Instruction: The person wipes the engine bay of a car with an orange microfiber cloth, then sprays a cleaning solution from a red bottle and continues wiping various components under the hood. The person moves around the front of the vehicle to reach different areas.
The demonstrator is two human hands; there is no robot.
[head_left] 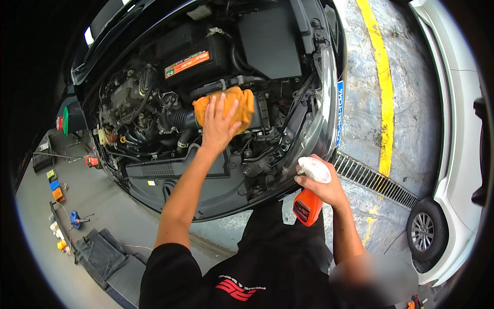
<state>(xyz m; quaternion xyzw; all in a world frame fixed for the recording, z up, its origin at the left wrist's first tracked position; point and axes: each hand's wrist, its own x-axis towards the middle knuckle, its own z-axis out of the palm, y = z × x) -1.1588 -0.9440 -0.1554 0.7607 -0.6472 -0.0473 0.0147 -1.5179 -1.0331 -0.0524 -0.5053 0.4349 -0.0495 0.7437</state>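
Observation:
My left hand [218, 123] lies on a bunched orange cloth [242, 105] with its fingers stretched out and spread. The cloth covers part of a black air-intake box [262, 110], beside a ribbed black intake hose [182, 120]. My right hand [332, 188] is closed around the neck of a spray bottle, just outside the car's front edge. The spray bottle [307, 207] has an orange-red body and a white head, and it tilts slightly. Its trigger is mostly hidden by my fingers.
The open engine bay holds a black battery cover [188, 64] with an orange label and a black panel [270, 44]. A floor grate [378, 177] and yellow line [383, 92] run at right, beside a white car [460, 129]. Black mats [103, 257] lie at lower left.

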